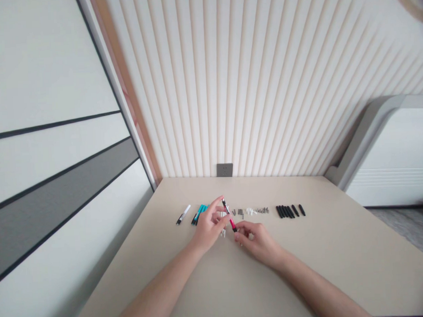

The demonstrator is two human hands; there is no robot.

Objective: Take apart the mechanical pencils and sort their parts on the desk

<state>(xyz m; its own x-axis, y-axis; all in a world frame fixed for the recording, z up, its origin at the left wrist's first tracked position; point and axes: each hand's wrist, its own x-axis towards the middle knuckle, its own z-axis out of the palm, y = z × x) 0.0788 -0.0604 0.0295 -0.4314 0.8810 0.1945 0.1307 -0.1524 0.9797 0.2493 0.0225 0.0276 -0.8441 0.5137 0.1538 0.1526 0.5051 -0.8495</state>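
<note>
Both of my hands hold a pink and black pen [231, 221] above the middle of the table, tilted with its clip end up and to the left. My left hand [210, 227] grips the barrel, with the index finger stretched to the top end. My right hand [253, 237] pinches the black lower end. Behind the left fingers, thin white pieces [223, 233] lie partly hidden. Just beyond the hands are small grey metal pieces [240, 212] and small white pieces [250, 211].
On the left lie a white and black pen [183, 215] and several teal pen barrels [199, 214]. Several black grips [286, 212] form a row on the right. The beige table [273, 286] meets a ribbed wall with a dark socket [225, 170].
</note>
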